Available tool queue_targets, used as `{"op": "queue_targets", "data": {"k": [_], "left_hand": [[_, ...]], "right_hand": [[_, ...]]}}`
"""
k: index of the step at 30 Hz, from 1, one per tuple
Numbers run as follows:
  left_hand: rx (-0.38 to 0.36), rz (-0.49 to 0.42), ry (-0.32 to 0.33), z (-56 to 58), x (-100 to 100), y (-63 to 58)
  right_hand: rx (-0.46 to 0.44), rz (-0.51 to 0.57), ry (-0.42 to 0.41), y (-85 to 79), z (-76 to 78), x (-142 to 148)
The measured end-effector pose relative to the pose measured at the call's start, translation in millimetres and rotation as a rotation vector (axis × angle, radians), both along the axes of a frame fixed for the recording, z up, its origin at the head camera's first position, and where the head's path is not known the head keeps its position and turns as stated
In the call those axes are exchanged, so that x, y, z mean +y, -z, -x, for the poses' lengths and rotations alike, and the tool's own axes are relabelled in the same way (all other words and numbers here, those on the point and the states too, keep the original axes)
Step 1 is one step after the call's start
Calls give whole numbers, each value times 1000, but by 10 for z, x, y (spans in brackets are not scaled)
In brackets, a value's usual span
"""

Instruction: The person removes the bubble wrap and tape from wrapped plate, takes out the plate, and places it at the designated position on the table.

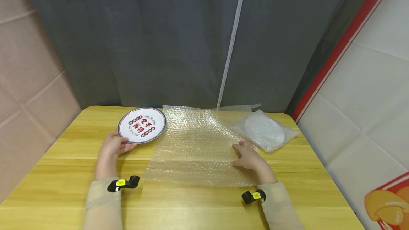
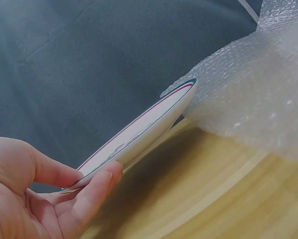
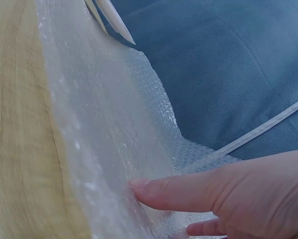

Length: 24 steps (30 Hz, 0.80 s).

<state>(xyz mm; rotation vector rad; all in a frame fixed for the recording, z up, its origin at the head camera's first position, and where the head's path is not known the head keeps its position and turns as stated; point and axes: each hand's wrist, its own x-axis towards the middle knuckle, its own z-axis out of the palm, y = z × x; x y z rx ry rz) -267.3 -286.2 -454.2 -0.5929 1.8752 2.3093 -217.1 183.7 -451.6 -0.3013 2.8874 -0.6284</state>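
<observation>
My left hand [image 1: 112, 146] pinches the near-left rim of a white plate [image 1: 142, 125] with red lettering and a dark edge. In the left wrist view the plate [image 2: 139, 130] is tilted and raised off the table, thumb on top and fingers beneath. A clear sheet of bubble wrap [image 1: 191, 144] lies spread to its right, and the plate's right edge is close to the sheet's left edge. My right hand [image 1: 250, 157] rests on the sheet's right part, thumb and fingers apart. In the right wrist view its thumb [image 3: 174, 191] touches the bubble wrap [image 3: 114, 124].
A round white item in bubble wrap [image 1: 265, 130] lies at the table's back right, just beyond my right hand. The wooden table [image 1: 179, 205] ends at a grey curtain [image 1: 159, 45]. White panels [image 1: 361, 109] stand on the right, a pinkish wall [image 1: 28, 81] on the left.
</observation>
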Motion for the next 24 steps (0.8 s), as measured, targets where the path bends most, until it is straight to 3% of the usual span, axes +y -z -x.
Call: {"op": "queue_targets", "data": {"k": [24], "left_hand": [[-87,-16,-148,28,-138,160]], "right_hand": [[0,17,0,-12,-12,-5]]}}
